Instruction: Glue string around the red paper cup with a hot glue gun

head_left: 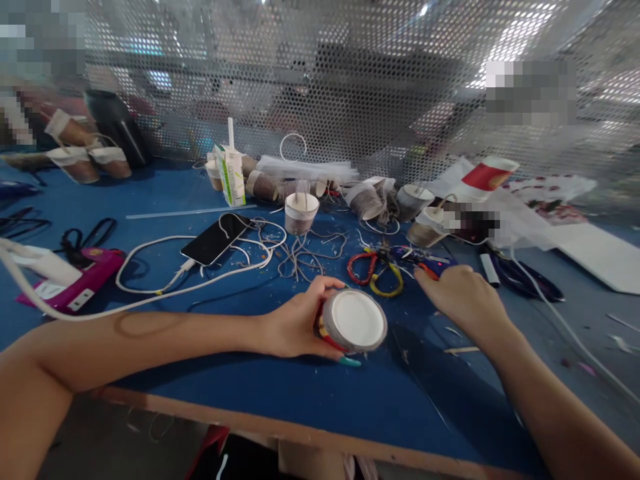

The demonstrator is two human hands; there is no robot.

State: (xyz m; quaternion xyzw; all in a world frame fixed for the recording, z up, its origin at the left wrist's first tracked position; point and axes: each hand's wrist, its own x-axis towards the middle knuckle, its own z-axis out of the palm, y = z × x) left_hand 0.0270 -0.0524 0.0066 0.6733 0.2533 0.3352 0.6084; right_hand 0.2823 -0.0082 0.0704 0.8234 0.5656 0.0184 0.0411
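My left hand [300,323] is closed around a paper cup [359,321], its white round base tilted up towards me. Grey cord wraps the cup near that base, and a red and yellow print shows beside my fingers. Over to the right, my right hand [463,297] is closed on a blue glue gun [443,265] with an orange part and a small red light; the hand hides much of it. Scissors [375,272] with one red and one yellow handle lie between the hands. Beyond them stands a cord-wrapped cup [301,213], with loose grey cord [313,250] before it.
A phone [216,240] on a white cable lies left, near a magenta power strip [75,283]. Several wrapped cups [263,185] and a drink carton [230,175] stand along the perforated metal screen [280,80]. A red-and-white cup [490,179] and pliers [530,277] are right.
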